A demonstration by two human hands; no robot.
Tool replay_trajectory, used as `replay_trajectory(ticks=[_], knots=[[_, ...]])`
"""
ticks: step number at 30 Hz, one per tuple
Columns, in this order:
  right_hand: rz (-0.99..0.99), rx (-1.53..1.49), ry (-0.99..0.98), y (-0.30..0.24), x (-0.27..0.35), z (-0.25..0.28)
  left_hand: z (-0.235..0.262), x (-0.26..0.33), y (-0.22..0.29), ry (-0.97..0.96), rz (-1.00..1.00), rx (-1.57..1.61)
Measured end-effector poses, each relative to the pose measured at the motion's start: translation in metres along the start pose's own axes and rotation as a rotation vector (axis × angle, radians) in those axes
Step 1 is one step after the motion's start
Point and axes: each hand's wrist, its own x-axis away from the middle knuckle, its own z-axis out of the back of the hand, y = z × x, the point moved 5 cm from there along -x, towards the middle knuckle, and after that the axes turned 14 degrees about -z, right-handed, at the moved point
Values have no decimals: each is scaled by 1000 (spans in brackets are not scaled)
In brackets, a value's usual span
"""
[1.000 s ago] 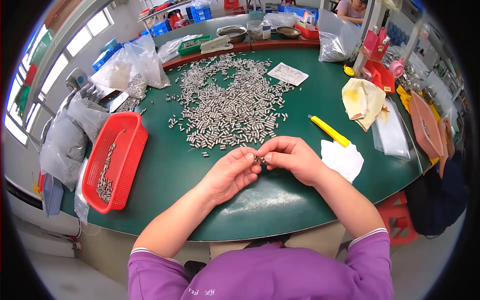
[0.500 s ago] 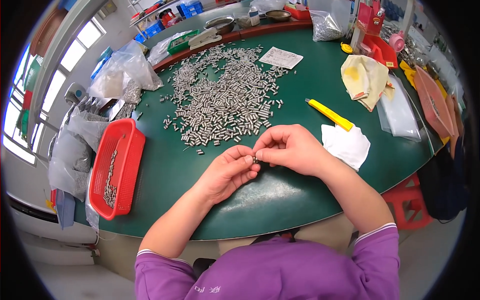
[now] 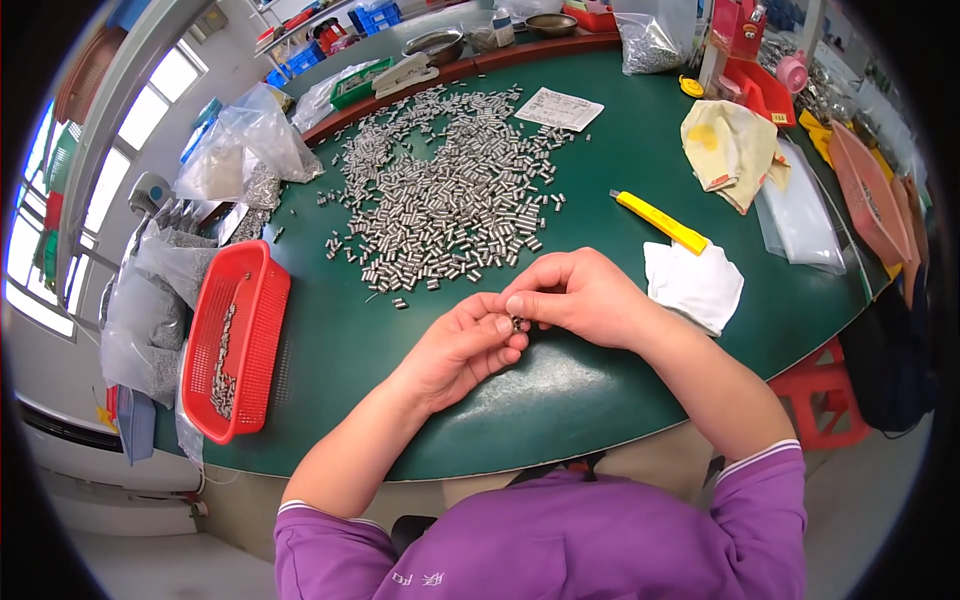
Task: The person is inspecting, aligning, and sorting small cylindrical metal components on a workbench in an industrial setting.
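Observation:
Close to the front of the green table, my two hands meet fingertip to fingertip. A small metal part shows between them, mostly covered by fingers and too small to name exactly. My left hand grips it between thumb and forefinger, palm turned up. From above, my right hand pinches at the same spot with thumb and forefinger; what its tips hold is hidden. Just beyond lies a wide heap of small silvery metal cylinders, several of them loose along its near edge.
A red plastic basket holding small metal parts stands at left, beside bags of parts. Right of my hands, a yellow utility knife touches a white cloth. Farther back are a paper slip and a stained cloth.
Both hands stay together at the small metal part, with only slight finger movement. The whole scene shifts a little from a small head motion.

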Motion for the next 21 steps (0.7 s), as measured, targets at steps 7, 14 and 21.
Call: replay_trajectory(ticks=[7,14,21], knots=[[121,59,27,3,-3,1,1,1,-2,11,28,52],[21,97,37,3,-4,-3,-1,0,-4,-4,47,174],[53,131,84,5,-6,-3,-2,0,-5,-36,57,235]])
